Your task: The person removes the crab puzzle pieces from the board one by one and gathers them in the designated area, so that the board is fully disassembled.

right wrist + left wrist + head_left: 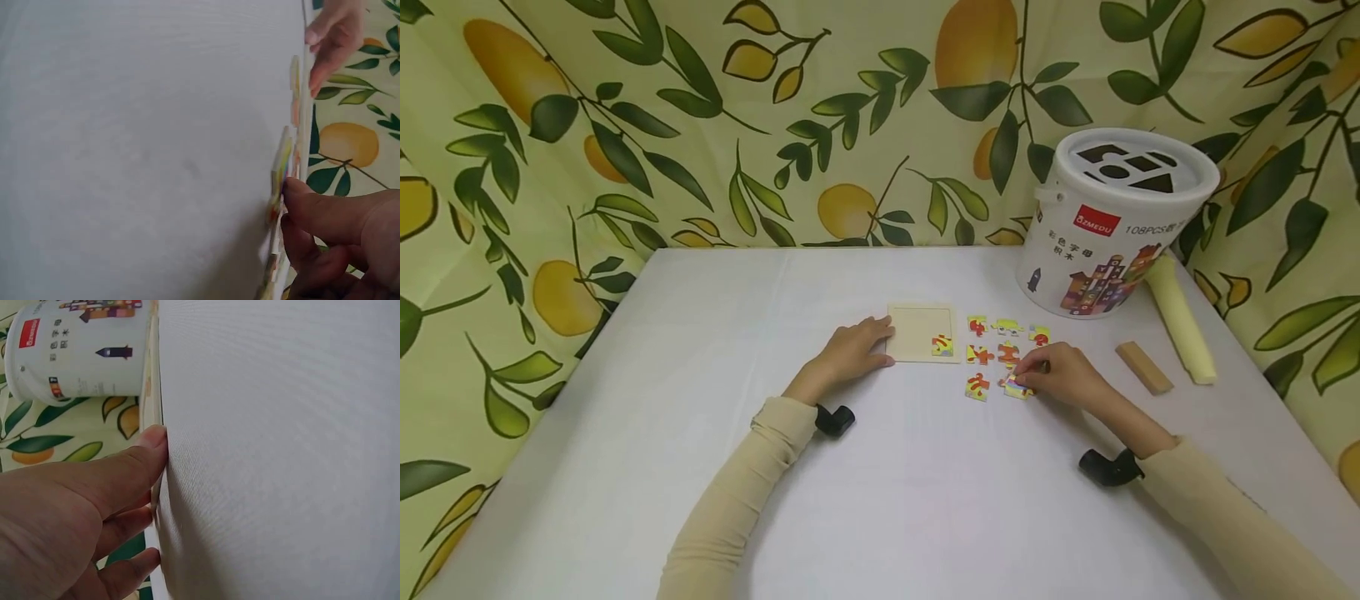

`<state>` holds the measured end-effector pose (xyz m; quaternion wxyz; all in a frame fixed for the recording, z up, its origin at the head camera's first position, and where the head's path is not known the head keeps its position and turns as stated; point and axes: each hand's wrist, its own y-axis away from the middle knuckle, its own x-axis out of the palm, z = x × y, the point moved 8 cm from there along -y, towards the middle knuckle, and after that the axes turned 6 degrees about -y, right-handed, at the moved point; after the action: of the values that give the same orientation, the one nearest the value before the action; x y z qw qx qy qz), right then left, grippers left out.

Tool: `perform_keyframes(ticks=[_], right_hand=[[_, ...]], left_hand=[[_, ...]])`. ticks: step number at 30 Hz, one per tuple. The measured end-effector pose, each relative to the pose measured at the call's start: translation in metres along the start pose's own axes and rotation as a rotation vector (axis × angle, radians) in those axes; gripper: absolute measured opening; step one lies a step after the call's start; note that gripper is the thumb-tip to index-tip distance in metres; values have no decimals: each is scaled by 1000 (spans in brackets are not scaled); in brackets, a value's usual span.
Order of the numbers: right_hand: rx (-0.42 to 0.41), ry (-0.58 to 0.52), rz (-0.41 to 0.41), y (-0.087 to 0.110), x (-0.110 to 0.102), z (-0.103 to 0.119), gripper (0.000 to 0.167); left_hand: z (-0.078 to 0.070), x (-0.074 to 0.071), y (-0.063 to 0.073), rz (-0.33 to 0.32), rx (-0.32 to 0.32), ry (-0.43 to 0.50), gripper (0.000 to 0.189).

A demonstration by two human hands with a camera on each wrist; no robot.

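Note:
A square wooden puzzle tray [917, 329] lies on the table with one jigsaw piece [942, 345] in its near right corner. At the tray's left edge rests my left hand [853, 348], thumb and fingers spread along the side and touching it. My right hand [1063, 375] pinches a colourful puzzle piece [1017, 386] between thumb and fingers. In the right wrist view that piece [284, 159] looks tilted, close to the table. Several other red and yellow pieces, among them a lower-left one [977, 387], lie right of the tray; some are partly hidden by my right hand.
A white lidded bucket [1097, 242] with shape holes stands at the back right. Beside it lie a pale yellow roll [1182, 321] and a small wooden block [1144, 367]. A patterned curtain [865, 125] hangs behind the white table [887, 500].

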<state>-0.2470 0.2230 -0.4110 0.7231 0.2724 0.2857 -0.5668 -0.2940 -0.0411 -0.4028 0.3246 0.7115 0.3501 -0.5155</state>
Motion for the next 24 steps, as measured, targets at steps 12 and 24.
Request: perform_keyframes(ticks=[12,24], right_hand=[[-148,-12,75,-58,24,70,15],[-76,62,170,-85,59,72,22]], left_hand=[[-1,3,-1,-6,22,12,56],[-1,1,-1,-28,34,-14,54]])
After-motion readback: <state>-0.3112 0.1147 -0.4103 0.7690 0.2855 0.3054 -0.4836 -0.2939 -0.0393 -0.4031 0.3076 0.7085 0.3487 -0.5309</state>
